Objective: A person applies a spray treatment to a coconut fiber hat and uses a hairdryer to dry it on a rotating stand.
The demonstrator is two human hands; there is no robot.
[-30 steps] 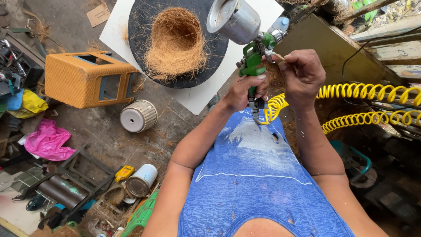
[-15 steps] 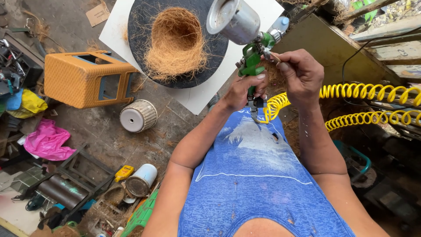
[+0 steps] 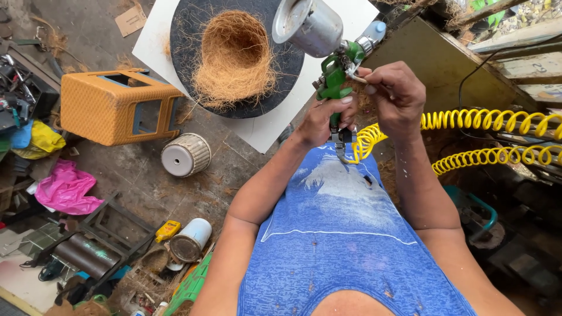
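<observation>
My left hand [image 3: 325, 120] grips the handle of a green spray gun [image 3: 336, 79] with a silver metal cup [image 3: 309, 24] on top. My right hand [image 3: 393, 98] pinches a small part at the back of the gun's body, thumb and fingers closed on it. A yellow coiled air hose [image 3: 468, 126] runs from the base of the gun off to the right. Below the gun, a brown fibre nest-shaped basket [image 3: 235, 57] sits on a round black disc [image 3: 187, 70] laid over a white board [image 3: 263, 129].
An orange woven stool [image 3: 111, 108] lies on its side at left, a white ribbed pot [image 3: 186, 155] near it. Pink and yellow bags [image 3: 64, 187], cans [image 3: 188, 240] and dark frames litter the floor at lower left. A brown board [image 3: 433, 64] leans at right.
The spray gun and both hands have shifted very slightly; my right fingers keep working at the back of the gun. Nothing else has moved.
</observation>
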